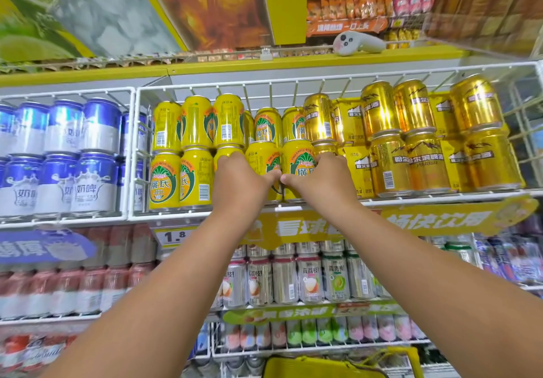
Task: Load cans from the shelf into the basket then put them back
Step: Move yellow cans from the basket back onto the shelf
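Both hands reach up to the wire shelf (293,205): left hand (241,179) grips one yellow can (260,160), right hand (318,179) grips its neighbour (296,158), thumbs touching. More yellow cans crowd left, gold cans (390,163) right; yellow basket (323,367) below.

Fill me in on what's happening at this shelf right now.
A person is reaching up with both hands to the yellow cans in the wire shelf bin. The left hand grips one lower-row yellow can, and the right hand grips the can beside it. Both cans stand on the shelf. A yellow basket waits below.
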Motion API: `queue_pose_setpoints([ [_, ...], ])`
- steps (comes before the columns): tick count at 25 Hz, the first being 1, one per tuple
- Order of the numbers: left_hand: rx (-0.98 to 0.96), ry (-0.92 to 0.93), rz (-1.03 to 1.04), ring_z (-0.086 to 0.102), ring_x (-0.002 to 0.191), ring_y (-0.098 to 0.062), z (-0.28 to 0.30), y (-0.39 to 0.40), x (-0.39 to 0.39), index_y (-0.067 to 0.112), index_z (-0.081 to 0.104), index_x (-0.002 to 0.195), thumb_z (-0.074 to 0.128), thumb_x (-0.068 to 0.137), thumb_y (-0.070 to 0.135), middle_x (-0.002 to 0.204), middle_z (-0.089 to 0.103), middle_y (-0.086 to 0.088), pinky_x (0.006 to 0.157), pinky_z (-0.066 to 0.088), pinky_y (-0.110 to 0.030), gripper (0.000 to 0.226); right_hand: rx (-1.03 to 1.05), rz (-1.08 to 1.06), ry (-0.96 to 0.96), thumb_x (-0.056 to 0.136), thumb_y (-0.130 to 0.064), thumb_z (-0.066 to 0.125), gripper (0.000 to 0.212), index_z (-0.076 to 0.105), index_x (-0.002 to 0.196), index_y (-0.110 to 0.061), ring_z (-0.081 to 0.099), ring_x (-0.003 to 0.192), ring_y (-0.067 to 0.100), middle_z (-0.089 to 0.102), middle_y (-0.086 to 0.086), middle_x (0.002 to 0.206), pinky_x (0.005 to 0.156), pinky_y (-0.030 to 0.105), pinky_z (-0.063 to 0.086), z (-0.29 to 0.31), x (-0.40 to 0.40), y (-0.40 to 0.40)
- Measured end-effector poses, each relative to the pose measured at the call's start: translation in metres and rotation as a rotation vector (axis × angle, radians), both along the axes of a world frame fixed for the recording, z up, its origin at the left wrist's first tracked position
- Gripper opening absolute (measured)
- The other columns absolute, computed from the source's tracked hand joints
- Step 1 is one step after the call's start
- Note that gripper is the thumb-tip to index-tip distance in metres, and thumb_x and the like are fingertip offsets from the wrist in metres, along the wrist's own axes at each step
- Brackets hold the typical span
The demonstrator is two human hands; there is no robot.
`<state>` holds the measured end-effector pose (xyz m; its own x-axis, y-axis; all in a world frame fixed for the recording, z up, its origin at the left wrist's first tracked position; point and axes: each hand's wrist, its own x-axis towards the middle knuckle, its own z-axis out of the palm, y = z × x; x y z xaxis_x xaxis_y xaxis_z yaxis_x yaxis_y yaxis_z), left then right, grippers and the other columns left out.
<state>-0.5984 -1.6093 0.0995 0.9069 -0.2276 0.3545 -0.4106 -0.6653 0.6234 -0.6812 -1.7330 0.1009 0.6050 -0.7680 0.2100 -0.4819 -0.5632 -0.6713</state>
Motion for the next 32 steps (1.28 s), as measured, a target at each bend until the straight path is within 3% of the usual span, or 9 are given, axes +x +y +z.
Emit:
queue_pose_setpoints([
  [5,0.033,-0.085,-0.018,0.058,0.090,-0.029,-0.008,0.005,-0.011,0.009,0.061,0.104,0.083,0.076,0.049,0.102,0.058,-0.010,0.070,0.049,-0.039,0.054,0.001,0.049,-0.014,0.061,-0.068,0.079,0.073,0.065,0.105,-0.012,0.063,0.092,0.025,0.060,0.008,0.110,0.068,0.035,0.054,-0.007,-0.005,-0.003],
  [8,0.048,-0.123,-0.061,0.054,0.083,-0.027,-0.013,0.007,-0.015,0.010,0.061,0.095,0.080,0.080,0.045,0.096,0.054,-0.008,0.068,0.047,-0.039,0.043,-0.047,0.055,-0.002,0.063,-0.073,0.073,0.068,0.068,0.097,-0.015,0.066,0.080,0.024,0.067,0.006,0.095,0.056,0.031,0.049,-0.010,-0.008,0.001],
  [12,0.065,-0.158,-0.056,0.049,0.077,-0.025,-0.016,0.008,-0.017,0.009,0.057,0.085,0.079,0.082,0.043,0.092,0.053,-0.008,0.062,0.036,-0.034,0.041,-0.122,0.037,0.071,0.077,-0.065,0.073,0.062,0.069,0.105,-0.009,0.065,0.093,0.031,0.062,0.010,0.109,0.062,0.032,0.043,-0.004,-0.009,0.007],
  [17,0.089,-0.169,-0.043,0.053,0.082,-0.028,-0.018,0.008,-0.020,0.009,0.058,0.090,0.078,0.083,0.042,0.097,0.053,-0.008,0.063,0.043,-0.038,0.039,-0.167,0.065,0.235,0.083,-0.051,0.076,0.052,0.068,0.110,-0.008,0.067,0.101,0.031,0.066,0.011,0.112,0.068,0.033,0.047,0.012,0.001,0.009],
  [20,0.101,-0.192,-0.074,0.055,0.089,-0.030,-0.017,0.009,-0.021,0.008,0.062,0.095,0.079,0.083,0.037,0.100,0.054,-0.010,0.072,0.050,-0.043,0.035,-0.226,0.083,0.274,0.085,-0.045,0.076,0.049,0.066,0.116,-0.009,0.066,0.105,0.030,0.063,0.012,0.119,0.069,0.033,0.046,0.016,0.005,0.017],
  [24,0.063,-0.210,-0.189,0.056,0.096,-0.029,-0.019,0.018,-0.027,0.008,0.067,0.112,0.074,0.088,0.026,0.107,0.056,-0.011,0.081,0.050,-0.041,0.032,-0.174,0.098,0.237,0.083,-0.052,0.075,0.043,0.064,0.092,-0.012,0.062,0.081,0.027,0.066,0.010,0.098,0.062,0.031,0.044,0.011,-0.007,0.015],
  [26,0.028,-0.241,-0.232,0.057,0.101,-0.027,-0.020,0.027,-0.028,0.008,0.068,0.117,0.069,0.091,0.022,0.111,0.058,-0.010,0.083,0.048,-0.037,0.030,-0.140,0.131,0.166,0.086,-0.054,0.071,0.045,0.064,0.093,-0.011,0.057,0.077,0.024,0.065,0.008,0.092,0.062,0.030,0.042,0.010,-0.023,0.005],
  [29,0.052,-0.362,-0.209,0.056,0.107,-0.028,-0.017,0.038,-0.029,0.009,0.071,0.113,0.064,0.092,0.022,0.109,0.061,-0.009,0.085,0.049,-0.040,0.026,-0.220,0.258,0.074,0.094,-0.052,0.061,0.052,0.062,0.123,-0.009,0.058,0.101,0.025,0.061,0.010,0.118,0.079,0.035,0.048,0.004,-0.044,-0.003],
  [32,0.223,-0.512,-0.235,0.054,0.116,-0.030,-0.022,0.044,-0.031,0.012,0.070,0.118,0.062,0.091,0.031,0.120,0.061,-0.009,0.090,0.050,-0.047,0.034,-0.368,0.360,-0.004,0.097,-0.053,0.054,0.062,0.047,0.145,-0.014,0.042,0.133,0.023,0.048,0.007,0.143,0.103,0.039,0.042,-0.008,-0.059,-0.005],
])
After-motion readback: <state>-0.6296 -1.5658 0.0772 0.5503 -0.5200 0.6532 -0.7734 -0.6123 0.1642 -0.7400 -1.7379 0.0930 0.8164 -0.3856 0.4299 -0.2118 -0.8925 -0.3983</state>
